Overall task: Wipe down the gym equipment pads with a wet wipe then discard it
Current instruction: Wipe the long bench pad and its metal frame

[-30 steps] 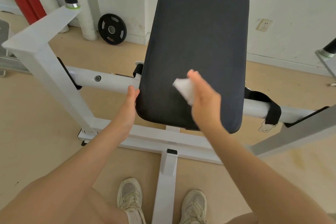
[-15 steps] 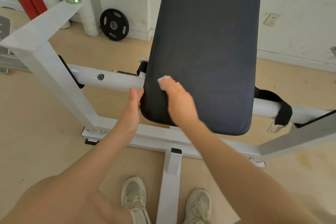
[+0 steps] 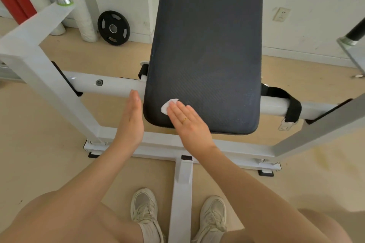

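1. Under the straight fingers of the right hand point(image 3: 188, 122) lies the wet wipe point(image 3: 167, 105), a crumpled white wad pressed flat against the dark bench pad point(image 3: 205, 49), with only its far-left part showing past the fingertips.
2. That hand is spread flat, fingers together and not curled; a ring sits on one finger.
3. The wipe sits at the pad's near-left corner, so almost all of the pad lies ahead and to the right of the hand; the pad's long axis runs away from the person, up and out of view.
4. My judgement: the next stroke has to travel rightward along the near edge or forward up the pad, and the right hand is the one already placed for it.
5. Just left of it, the left hand point(image 3: 131, 119) is flat and upright, fingers straight, its edge against or just beside the pad's left side; contact is unclear.
6. Beyond that hand runs the white crossbar point(image 3: 110, 85) of the frame; nothing lies on the pad in the wipe's path.
7. Farther off, a black weight plate point(image 3: 114, 28) leans at the wall, and no bin shows.
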Demonstrator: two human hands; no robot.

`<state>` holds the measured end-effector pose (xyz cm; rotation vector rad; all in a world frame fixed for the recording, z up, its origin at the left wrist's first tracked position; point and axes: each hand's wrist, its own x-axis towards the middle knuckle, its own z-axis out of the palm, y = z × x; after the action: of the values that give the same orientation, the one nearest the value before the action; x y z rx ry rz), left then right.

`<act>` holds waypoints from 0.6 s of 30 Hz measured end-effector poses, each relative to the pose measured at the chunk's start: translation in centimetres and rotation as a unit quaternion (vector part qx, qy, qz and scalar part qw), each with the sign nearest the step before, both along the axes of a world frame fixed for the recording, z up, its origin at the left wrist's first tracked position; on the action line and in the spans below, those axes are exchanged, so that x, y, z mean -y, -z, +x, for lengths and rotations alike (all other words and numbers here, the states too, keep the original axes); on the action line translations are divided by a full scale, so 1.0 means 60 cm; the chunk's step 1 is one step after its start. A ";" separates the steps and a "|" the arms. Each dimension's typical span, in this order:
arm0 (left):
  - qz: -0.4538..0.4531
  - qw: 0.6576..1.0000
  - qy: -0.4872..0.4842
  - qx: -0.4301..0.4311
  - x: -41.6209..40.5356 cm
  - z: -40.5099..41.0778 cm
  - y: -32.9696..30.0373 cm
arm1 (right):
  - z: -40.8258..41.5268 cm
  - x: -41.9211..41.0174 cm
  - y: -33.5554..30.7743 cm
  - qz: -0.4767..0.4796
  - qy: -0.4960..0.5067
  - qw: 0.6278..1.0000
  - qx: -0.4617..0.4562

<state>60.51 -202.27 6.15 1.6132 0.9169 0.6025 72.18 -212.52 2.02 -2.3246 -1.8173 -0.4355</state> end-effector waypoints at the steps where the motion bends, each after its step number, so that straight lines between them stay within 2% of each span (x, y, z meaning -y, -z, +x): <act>1: 0.011 1.000 0.009 -0.002 0.007 0.002 -0.002 | 0.013 0.014 -0.006 -0.006 0.014 1.000 0.008; 6: 0.054 0.996 0.065 -0.014 0.042 0.025 -0.014 | 0.070 0.083 -0.019 -0.001 0.070 0.997 0.036; 12: 0.115 0.986 0.114 -0.032 0.069 0.041 -0.020 | 0.104 0.185 -0.005 -0.003 0.171 0.985 -0.036; 14: 0.120 0.984 0.125 -0.038 0.078 0.045 -0.024 | 0.120 0.220 -0.002 0.040 0.263 0.959 -0.097; 15: 0.124 0.982 0.133 -0.043 0.081 0.048 -0.027 | 0.129 0.237 -0.007 0.067 0.320 0.935 -0.140; 17: 0.132 0.979 0.147 -0.054 0.079 0.058 -0.036 | 0.140 0.253 -0.039 0.117 0.428 0.864 -0.239; 18: 0.139 0.977 0.150 -0.057 0.075 0.067 -0.044 | 0.143 0.252 -0.058 0.137 0.444 0.842 -0.275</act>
<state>64.52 -206.74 8.78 2.0091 0.6730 0.4432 80.74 -227.61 5.47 -2.5608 -0.3342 -0.0735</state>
